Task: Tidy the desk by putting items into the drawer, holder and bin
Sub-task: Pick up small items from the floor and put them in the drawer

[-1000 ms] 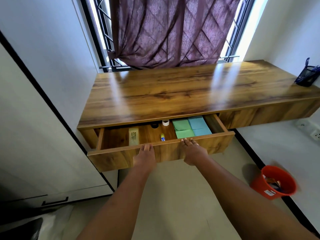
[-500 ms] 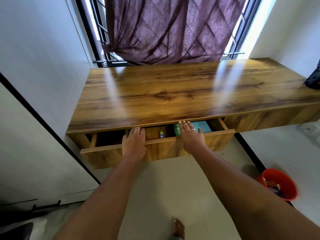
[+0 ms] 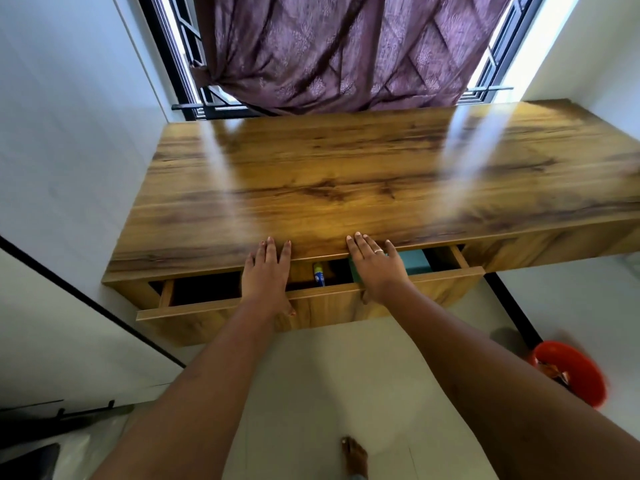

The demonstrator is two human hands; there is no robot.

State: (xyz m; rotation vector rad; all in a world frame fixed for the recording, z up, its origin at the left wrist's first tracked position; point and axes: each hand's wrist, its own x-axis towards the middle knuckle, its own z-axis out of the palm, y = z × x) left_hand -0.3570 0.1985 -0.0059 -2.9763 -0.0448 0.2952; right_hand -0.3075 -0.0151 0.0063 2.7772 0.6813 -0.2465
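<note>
1. Both hands lie flat and spread over the top edge of the drawer (image 3: 311, 308) front. Left hand (image 3: 265, 277): palm down, fingers straight, holding nothing, thumb hooked down the outer face of the panel. Right hand (image 3: 375, 268): likewise open and empty, a ring on one finger, thumb also on the outer face.

2. Fingertips of both hands reach the front lip of the desk (image 3: 346, 181). Judged purpose: palms against the panel give an even, two-point push, so the drawer slides in square rather than skewing on its runners.

3. The drawer stands only partly out; a narrow gap remains between panel and desk edge. Through it: a small blue-and-yellow tube (image 3: 319, 275) standing near the middle, a teal pad (image 3: 414, 263) to the right, a green edge under the right hand. Left part of the drawer is dark; contents there not readable.

4. Desk top shows bare wood and window glare in the visible part. The holder is not in view.

5. Orange bin (image 3: 571, 377) on the floor at lower right, well apart from the desk, something inside it, blurred.

6. Judgement: task near its end; closing the drawer is the step in hand. Risk: fingers over the panel's top edge could be pinched under the desk lip as the gap closes.
</note>
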